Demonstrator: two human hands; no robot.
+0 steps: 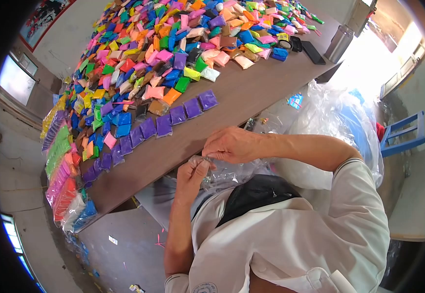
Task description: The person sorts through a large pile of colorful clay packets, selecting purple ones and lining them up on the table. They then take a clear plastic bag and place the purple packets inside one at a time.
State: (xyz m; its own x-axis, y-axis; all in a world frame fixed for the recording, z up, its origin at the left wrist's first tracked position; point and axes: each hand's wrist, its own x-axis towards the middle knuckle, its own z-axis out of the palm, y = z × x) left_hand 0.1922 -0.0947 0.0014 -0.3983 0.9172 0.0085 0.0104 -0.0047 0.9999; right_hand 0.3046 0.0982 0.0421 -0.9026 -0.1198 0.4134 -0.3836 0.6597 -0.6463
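My left hand and my right hand meet in front of my body, just off the table's near edge. Both have fingers pinched on the top of a clear plastic bag, which hangs below them toward my lap. What the bag contains, if anything, is hard to make out. Beyond the hands, a row of purple packets runs along the brown table. Behind that row rises a large heap of small colourful packets.
A steel flask and a black phone stand and lie at the table's far right. Large clear plastic sacks bulge beside my right arm, near a blue stool. Bigger bags of packets line the left end.
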